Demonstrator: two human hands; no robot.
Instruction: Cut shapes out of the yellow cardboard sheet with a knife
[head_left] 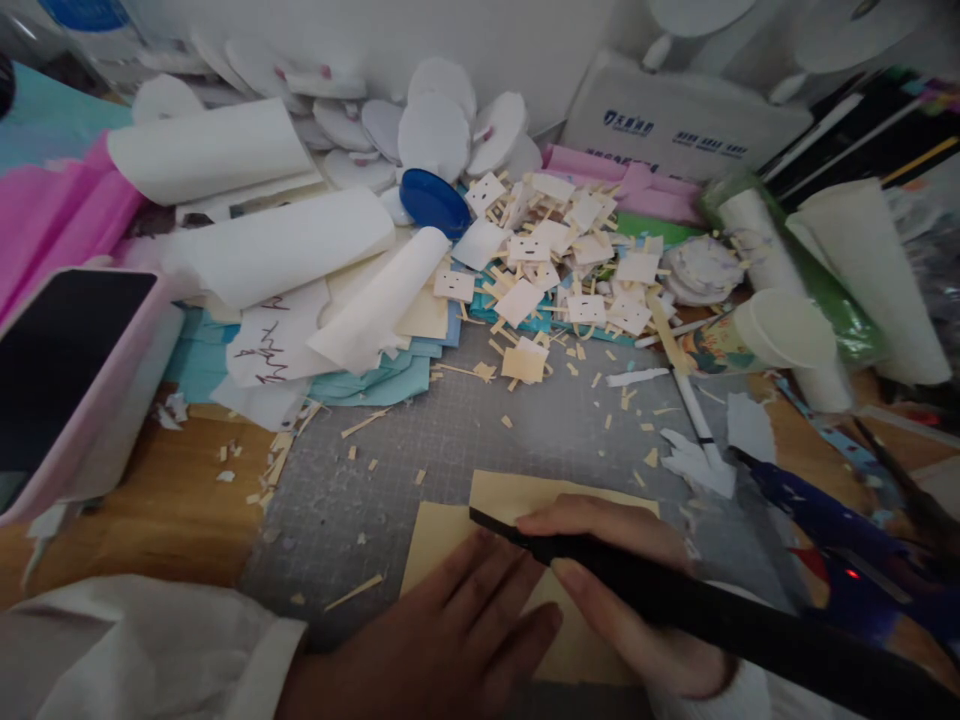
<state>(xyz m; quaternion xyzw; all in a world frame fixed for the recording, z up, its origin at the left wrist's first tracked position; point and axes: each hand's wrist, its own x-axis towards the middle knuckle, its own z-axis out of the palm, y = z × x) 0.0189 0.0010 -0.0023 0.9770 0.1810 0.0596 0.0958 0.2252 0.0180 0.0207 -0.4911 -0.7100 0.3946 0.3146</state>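
Many scraps [421, 477] litter a gray mat [330, 530]; right fingers [585, 516] grip a cutter [637, 585], outstretched left fingers [480, 590] on tan paper [433, 535].

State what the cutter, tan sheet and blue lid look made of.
Cutter: probably plastic, smooth matte black, with a likely metal blade, thin and straight-edged.
Tan sheet: matte paper or thin card, flat, crisp-edged.
Blue lid: likely smooth plastic, evenly coloured, raised rim.

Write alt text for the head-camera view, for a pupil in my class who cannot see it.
A person's right hand holds a black utility knife above yellowish paper, which the left hand rests on, over a gray gridded cutting mat. Beyond, a blue lid lies beside piled small paper figures, some with drawn faces.
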